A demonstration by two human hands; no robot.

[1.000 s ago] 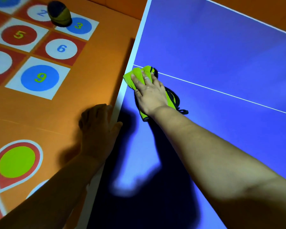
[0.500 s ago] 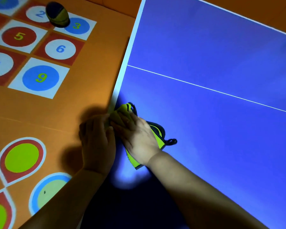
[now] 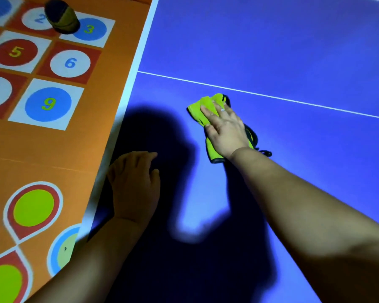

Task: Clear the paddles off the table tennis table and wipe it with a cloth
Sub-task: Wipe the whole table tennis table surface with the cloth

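My right arm reaches forward, and my right hand (image 3: pixel 225 130) lies palm down on the cloth (image 3: pixel 202 108), fingers straight and slightly apart, pressing it onto the table (image 3: pixel 271 51). My left hand (image 3: pixel 134 182) rests on the table just inside its white edge, fingers loosely bent and holding nothing. Half a second ago the cloth was at that edge, right against my left fingers. Now it is well apart from them, with the white line (image 3: pixel 293 99) just beyond my right fingertips. The cloth is lime green and bunched. Its dark trim shows beside my palm, and a dark loop trails by my wrist.
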